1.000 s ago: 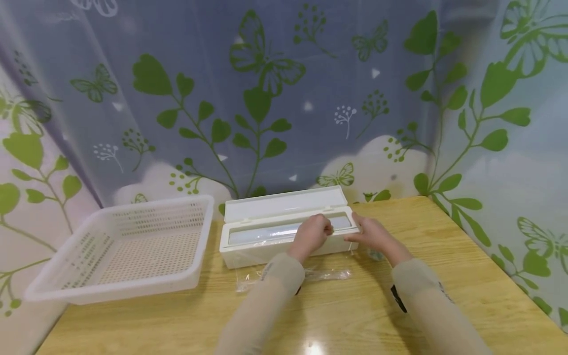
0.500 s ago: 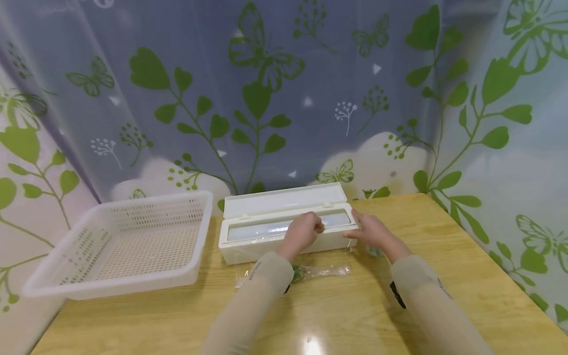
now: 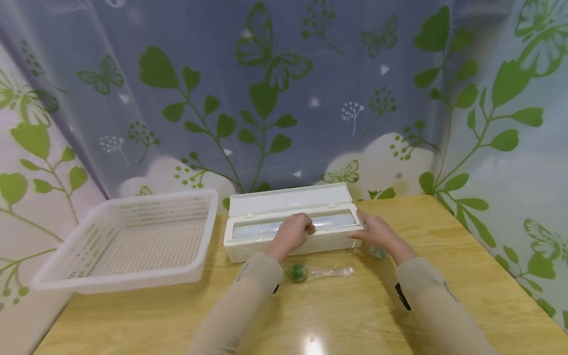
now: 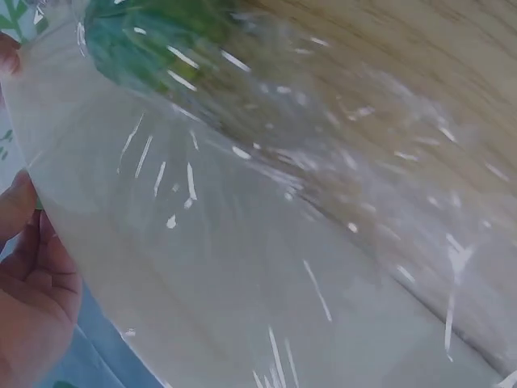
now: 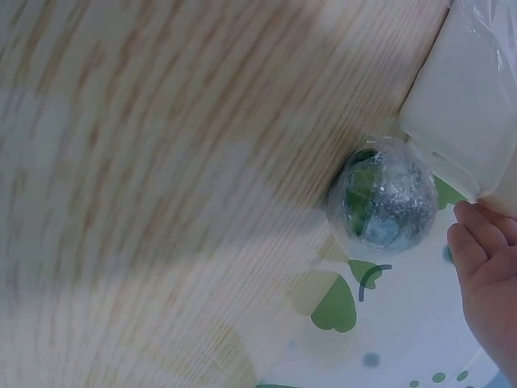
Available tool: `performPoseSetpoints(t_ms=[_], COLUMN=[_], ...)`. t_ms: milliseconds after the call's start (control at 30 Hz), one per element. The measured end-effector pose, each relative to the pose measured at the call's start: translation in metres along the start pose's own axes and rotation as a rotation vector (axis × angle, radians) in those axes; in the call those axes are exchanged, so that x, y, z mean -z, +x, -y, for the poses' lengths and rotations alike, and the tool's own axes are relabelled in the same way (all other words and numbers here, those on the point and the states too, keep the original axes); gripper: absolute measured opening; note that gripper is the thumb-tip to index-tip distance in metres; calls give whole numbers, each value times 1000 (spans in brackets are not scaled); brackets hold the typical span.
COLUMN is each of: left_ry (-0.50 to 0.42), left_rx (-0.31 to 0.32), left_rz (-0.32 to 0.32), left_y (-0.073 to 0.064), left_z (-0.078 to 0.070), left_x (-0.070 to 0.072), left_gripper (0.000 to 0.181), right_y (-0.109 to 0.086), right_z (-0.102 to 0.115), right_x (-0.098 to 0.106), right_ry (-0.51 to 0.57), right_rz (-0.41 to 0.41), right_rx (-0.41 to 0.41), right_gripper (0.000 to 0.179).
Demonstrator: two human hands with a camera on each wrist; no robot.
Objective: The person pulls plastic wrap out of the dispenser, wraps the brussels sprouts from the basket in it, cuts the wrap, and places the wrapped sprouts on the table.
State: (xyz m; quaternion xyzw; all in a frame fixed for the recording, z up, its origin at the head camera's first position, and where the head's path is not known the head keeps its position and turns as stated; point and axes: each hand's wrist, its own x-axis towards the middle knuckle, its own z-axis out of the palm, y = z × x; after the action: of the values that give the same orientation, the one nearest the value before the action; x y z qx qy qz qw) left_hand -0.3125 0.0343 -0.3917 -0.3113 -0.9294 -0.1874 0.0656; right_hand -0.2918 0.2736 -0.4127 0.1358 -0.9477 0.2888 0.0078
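A white cling film box (image 3: 290, 244) stands with its lid (image 3: 290, 199) raised and a roll of film (image 3: 335, 221) inside. My left hand (image 3: 290, 234), fingers curled, pinches the slide cutter at its front rim; the fingers mostly hide the cutter. In the left wrist view, the thumb and fingers of this hand (image 4: 36, 299) meet at the box's edge. My right hand (image 3: 377, 231) holds the box's right end, thumb in front. Clear film (image 4: 363, 162) hangs down the front onto the table, over a green round thing (image 3: 296, 272).
A white plastic basket (image 3: 133, 283) stands to the left on the wooden table (image 3: 337, 315). Beside the box's right end lies a film-wrapped green ball (image 5: 388, 198), partly behind my right hand in the head view. A patterned curtain (image 3: 199, 148) hangs behind.
My left hand has slid leftward along the box's front rim, and its forearm has uncovered the green round thing. My right hand keeps its hold on the box's right end.
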Motion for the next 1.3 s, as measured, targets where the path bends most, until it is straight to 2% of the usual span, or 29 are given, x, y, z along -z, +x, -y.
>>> performPoseSetpoints(t_ms=[233, 367, 533, 733, 1200, 1300], left_ry=[19, 19, 19, 15, 62, 67], left_rx=[4, -21, -28, -43, 14, 28], left_rz=[-8, -12, -38, -20, -13, -10], left_y=[-10, -18, -21, -26, -55, -61], left_z=[14, 19, 27, 33, 67, 72], left_x=[9, 11, 14, 16, 40, 46], left_gripper=[8, 7, 8, 8, 8, 7], right_y=[3, 0, -1, -1, -2, -1], right_z=[-1, -3, -2, -2, 0, 0], right_x=[0, -3, -2, -1, -1, -2], right_ry=[-14, -12, 10, 7, 32, 19], right_rz=[-13, -18, -25, -26, 25, 11], right_rx=[20, 24, 39, 38, -3, 19], right_gripper=[84, 84, 84, 83, 85, 85])
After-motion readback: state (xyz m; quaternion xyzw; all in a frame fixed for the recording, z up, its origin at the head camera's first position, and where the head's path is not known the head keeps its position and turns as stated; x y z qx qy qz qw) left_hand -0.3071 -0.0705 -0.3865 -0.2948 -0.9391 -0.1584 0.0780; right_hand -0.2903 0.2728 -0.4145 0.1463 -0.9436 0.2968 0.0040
